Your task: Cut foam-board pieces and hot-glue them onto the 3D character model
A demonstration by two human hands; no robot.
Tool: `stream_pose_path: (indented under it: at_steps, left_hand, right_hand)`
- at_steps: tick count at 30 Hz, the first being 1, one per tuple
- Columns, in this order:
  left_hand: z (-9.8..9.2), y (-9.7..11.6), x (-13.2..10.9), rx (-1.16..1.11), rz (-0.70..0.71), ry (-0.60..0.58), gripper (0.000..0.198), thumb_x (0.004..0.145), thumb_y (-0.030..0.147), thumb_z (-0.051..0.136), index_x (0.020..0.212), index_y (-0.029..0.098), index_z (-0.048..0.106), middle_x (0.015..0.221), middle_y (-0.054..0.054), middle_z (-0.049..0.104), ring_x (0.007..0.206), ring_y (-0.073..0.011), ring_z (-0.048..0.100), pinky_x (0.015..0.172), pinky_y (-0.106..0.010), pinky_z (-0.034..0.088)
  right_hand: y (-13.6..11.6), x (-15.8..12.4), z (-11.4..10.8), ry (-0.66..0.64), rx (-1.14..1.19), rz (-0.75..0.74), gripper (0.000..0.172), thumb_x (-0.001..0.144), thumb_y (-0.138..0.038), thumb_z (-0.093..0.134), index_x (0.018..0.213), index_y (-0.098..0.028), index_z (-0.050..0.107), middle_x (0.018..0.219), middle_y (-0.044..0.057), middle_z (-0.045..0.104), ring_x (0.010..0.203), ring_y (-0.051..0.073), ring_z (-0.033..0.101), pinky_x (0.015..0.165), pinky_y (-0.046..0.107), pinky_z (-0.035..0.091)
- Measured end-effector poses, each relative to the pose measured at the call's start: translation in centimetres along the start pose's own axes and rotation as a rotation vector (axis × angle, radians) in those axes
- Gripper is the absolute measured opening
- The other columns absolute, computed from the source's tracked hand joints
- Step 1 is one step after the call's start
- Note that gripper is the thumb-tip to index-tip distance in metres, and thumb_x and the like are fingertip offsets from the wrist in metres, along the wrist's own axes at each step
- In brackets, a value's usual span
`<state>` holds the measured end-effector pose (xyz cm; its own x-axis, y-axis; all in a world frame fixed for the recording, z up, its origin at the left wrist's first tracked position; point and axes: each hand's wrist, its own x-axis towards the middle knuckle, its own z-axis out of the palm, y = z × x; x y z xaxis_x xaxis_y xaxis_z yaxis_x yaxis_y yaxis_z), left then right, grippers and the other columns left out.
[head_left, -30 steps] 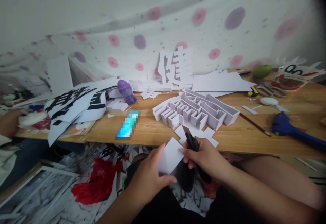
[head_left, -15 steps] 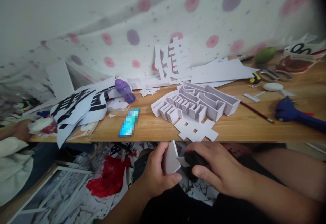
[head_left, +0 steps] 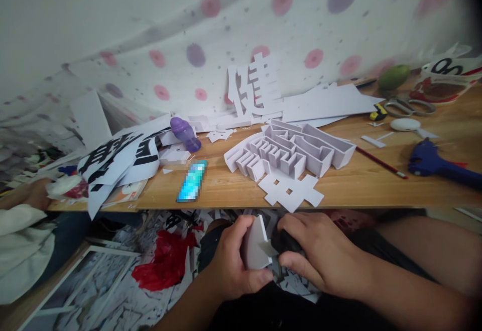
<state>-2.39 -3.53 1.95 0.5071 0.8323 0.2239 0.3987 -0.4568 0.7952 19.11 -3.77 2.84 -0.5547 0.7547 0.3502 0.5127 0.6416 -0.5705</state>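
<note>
My left hand (head_left: 235, 258) is closed around a small white foam-board piece (head_left: 256, 244), thumb below and fingers behind it, just off the table's front edge. In my right hand (head_left: 320, 250) is a black-handled knife (head_left: 288, 241); its short pale blade meets the right edge of the foam-board piece. Beyond my hands, a walled white foam-board character (head_left: 289, 152) lies on the table, with a flat white cut-out (head_left: 291, 190) in front of it. Another white character (head_left: 254, 87) stands upright against the curtain.
On the wooden table (head_left: 218, 185) are a phone (head_left: 192, 180), a purple bottle (head_left: 186, 134), a pencil (head_left: 382, 161), a blue glue gun (head_left: 433, 160) and scissors (head_left: 410, 107). White scraps and a red bag (head_left: 165, 260) fill the floor below. Another person's arm (head_left: 28, 195) is at far left.
Both hands, with the foam-board piece and the knife, have shifted slightly down and to the right. The knife blade sits lower along the piece's edge. The camera view has moved a little.
</note>
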Motion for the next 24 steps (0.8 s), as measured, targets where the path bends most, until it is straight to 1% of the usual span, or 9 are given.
stream_pose_path:
  at_steps: [4, 9, 11, 15, 18, 24]
  left_hand:
    - [0.1, 0.0, -0.2, 0.029, 0.002, 0.034, 0.059, 0.068, 0.065, 0.057, 0.103, 0.019, 0.049, 0.08, -0.002, 0.054, 0.067, -0.0157, 0.05, 0.06, -0.025, 0.041]
    - [0.3, 0.1, -0.3, 0.017, 0.011, 0.023, 0.061, 0.068, 0.068, 0.054, 0.102, 0.018, 0.048, 0.077, -0.002, 0.054, 0.066, -0.0164, 0.051, 0.057, -0.025, 0.041]
    - [0.4, 0.2, -0.4, 0.025, 0.023, 0.012, 0.06, 0.068, 0.07, 0.052, 0.1, 0.019, 0.049, 0.076, -0.002, 0.054, 0.064, -0.0157, 0.05, 0.056, -0.025, 0.039]
    - [0.7, 0.7, -0.8, 0.103, 0.03, 0.0, 0.058, 0.067, 0.074, 0.05, 0.091, 0.02, 0.048, 0.066, 0.001, 0.049, 0.055, -0.013, 0.043, 0.05, -0.024, 0.033]
    - [0.6, 0.8, -1.1, 0.138, 0.045, 0.01, 0.059, 0.068, 0.074, 0.05, 0.092, 0.02, 0.048, 0.067, 0.001, 0.049, 0.055, -0.0129, 0.043, 0.052, -0.025, 0.033]
    - [0.1, 0.4, -0.9, 0.051, 0.039, -0.014, 0.055, 0.069, 0.068, 0.053, 0.097, 0.02, 0.048, 0.073, 0.0, 0.052, 0.059, -0.0131, 0.046, 0.054, -0.024, 0.037]
  right_hand:
    - [-0.1, 0.1, 0.2, -0.004, -0.013, 0.035, 0.053, 0.092, -0.059, 0.024, 0.089, -0.016, 0.054, 0.077, 0.007, 0.061, 0.066, 0.02, 0.055, 0.06, 0.031, 0.035]
    - [0.1, 0.2, 0.6, -0.03, -0.015, 0.075, 0.055, 0.092, -0.06, 0.023, 0.089, -0.016, 0.055, 0.079, 0.008, 0.061, 0.069, 0.022, 0.057, 0.062, 0.032, 0.036]
    - [0.3, 0.4, 0.7, -0.043, -0.023, 0.113, 0.055, 0.092, -0.06, 0.022, 0.088, -0.016, 0.054, 0.079, 0.009, 0.061, 0.07, 0.023, 0.057, 0.062, 0.033, 0.037]
    - [0.7, 0.5, 0.8, -0.054, -0.046, 0.162, 0.055, 0.093, -0.058, 0.021, 0.088, -0.015, 0.054, 0.081, 0.011, 0.061, 0.072, 0.024, 0.056, 0.063, 0.034, 0.037]
    - [0.7, 0.3, 1.0, -0.073, 0.002, 0.157, 0.054, 0.093, -0.058, 0.022, 0.089, -0.015, 0.053, 0.08, 0.01, 0.061, 0.072, 0.023, 0.056, 0.063, 0.033, 0.037]
    - [0.2, -0.1, 1.4, -0.079, 0.039, 0.079, 0.054, 0.092, -0.06, 0.023, 0.087, -0.016, 0.053, 0.077, 0.007, 0.06, 0.068, 0.022, 0.055, 0.061, 0.032, 0.034]
